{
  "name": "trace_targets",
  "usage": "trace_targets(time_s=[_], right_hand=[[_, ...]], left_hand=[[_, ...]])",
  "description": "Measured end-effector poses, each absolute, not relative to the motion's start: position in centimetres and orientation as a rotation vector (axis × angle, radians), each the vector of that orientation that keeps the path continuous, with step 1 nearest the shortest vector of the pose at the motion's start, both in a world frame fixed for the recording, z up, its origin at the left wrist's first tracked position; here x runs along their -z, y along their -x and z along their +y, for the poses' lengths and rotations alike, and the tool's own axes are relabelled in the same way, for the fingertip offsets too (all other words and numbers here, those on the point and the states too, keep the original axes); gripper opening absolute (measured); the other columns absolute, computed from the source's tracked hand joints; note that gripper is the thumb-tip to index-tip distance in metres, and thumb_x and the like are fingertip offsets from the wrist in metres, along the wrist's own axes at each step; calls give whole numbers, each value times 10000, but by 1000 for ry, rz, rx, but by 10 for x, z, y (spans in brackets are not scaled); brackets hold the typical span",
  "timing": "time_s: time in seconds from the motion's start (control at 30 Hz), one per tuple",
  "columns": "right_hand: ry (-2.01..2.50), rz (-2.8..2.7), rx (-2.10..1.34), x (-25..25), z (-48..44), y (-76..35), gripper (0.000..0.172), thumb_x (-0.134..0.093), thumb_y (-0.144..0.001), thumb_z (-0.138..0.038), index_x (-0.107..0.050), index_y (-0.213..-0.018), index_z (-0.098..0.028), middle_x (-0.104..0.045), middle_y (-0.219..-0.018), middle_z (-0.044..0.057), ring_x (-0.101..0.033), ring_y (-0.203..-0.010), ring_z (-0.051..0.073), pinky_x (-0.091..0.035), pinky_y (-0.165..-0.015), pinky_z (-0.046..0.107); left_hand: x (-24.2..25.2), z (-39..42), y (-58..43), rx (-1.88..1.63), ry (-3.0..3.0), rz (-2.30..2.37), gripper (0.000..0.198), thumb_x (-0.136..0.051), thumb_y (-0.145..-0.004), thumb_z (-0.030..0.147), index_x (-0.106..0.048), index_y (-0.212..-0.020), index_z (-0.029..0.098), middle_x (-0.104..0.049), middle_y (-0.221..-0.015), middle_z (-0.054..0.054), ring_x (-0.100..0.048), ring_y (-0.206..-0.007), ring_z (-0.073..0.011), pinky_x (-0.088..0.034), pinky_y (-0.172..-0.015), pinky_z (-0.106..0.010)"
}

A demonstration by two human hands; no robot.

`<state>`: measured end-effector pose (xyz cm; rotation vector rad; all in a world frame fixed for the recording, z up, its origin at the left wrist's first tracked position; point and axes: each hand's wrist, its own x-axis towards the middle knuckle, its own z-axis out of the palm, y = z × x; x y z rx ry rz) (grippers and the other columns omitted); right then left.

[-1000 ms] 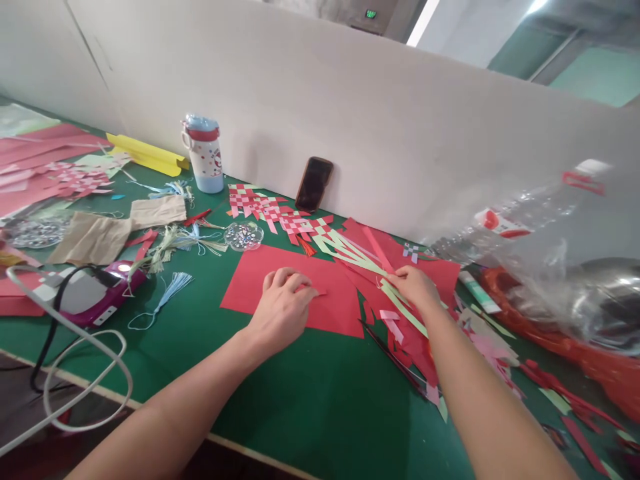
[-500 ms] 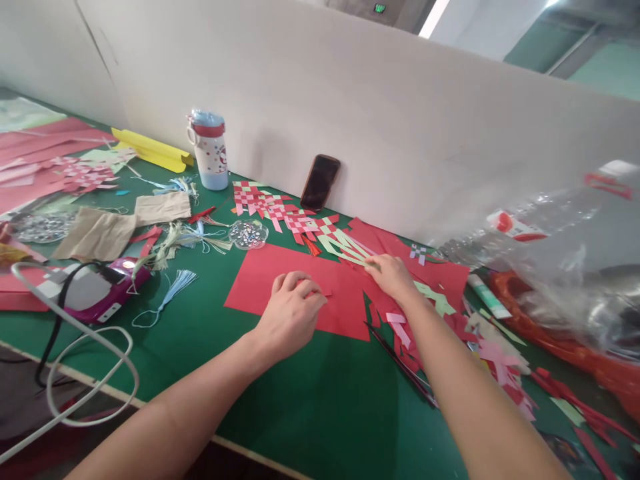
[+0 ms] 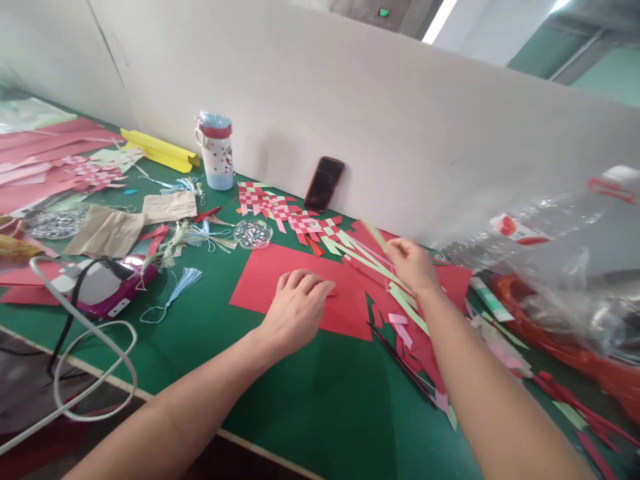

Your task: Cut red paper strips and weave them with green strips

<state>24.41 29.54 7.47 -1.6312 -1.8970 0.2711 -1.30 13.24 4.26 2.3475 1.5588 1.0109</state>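
Note:
My left hand [image 3: 299, 307] hovers over a red paper sheet [image 3: 255, 277] with its fingers curled together. From its fingertips pokes the end of a small red paper strip [image 3: 332, 291], mostly hidden by the hand and close in colour to the sheet. To the right, my right hand [image 3: 413, 265] pinches a light green paper strip [image 3: 376, 233] that points up and to the left. Below that hand lie more green strips [image 3: 373, 265] on red paper, with pink and red scraps [image 3: 400, 328]. A woven red, pink and green checkered paper piece [image 3: 280, 210] rests behind the sheet.
A phone [image 3: 325, 183] leans on the wall beyond the weaving. Left of it stand a bottle [image 3: 218, 157] and a dish of beads [image 3: 253, 233]. A dark slender tool [image 3: 400, 363] lies near the sheet's right corner. Glue stick [image 3: 491, 300] and plastic bottle [image 3: 525, 227] are at right.
My right hand has risen slightly from the pile and moved right, lifting a green strip. The green strips beneath have shifted. My left hand stays over the red sheet.

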Motion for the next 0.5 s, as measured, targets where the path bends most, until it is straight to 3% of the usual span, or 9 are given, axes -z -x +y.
trace_targets(time_s=[0.1,0.2,0.27,0.33,0.5], right_hand=[[1498,-1729,-351,-109,275,-242,438,-408,-941,-559,-629,-1010,-187,-657,-797,52,-589,-712,180,-466,-648,308],[1431,-1736,-560,-126,231,-230,443,-581,-831,-632,-646,-873,-196,-621,-705,19,-529,-577,140,-451,-561,286],[1433,-1761,-899,-124,195,-216,423,-666,-790,-614,-660,-819,-193,-557,-581,-24,-455,-487,110,-405,-495,263],[1417,-1714,-1194,-115,165,-201,421,-695,-777,-606,-666,-805,-187,-531,-566,-39,-422,-483,95,-363,-471,242],[1320,-1642,-1476,-93,130,-183,393,-734,-761,-572,-659,-758,-187,-551,-653,-34,-429,-563,87,-341,-508,223]], left_hand=[[-44,130,12,-1116,-2311,1583,423,-428,-957,169,-477,-1377,167,-581,-1324,-138,-497,-1213,-280,-402,-1016,-458],[-46,126,12,-1340,-2305,1556,499,-440,-978,206,-345,-1468,189,-502,-1403,-165,-465,-1290,-277,-377,-1068,-444],[-46,125,11,-1450,-2346,1524,519,-442,-988,203,-308,-1489,236,-464,-1446,-160,-437,-1337,-278,-358,-1092,-438],[-46,123,9,-1459,-2413,1509,512,-447,-990,203,-331,-1485,260,-449,-1470,-149,-403,-1373,-286,-332,-1111,-438],[-47,121,6,-1368,-2510,1610,383,-496,-978,214,-574,-1336,324,-515,-1424,-91,-402,-1347,-294,-271,-1124,-475]])
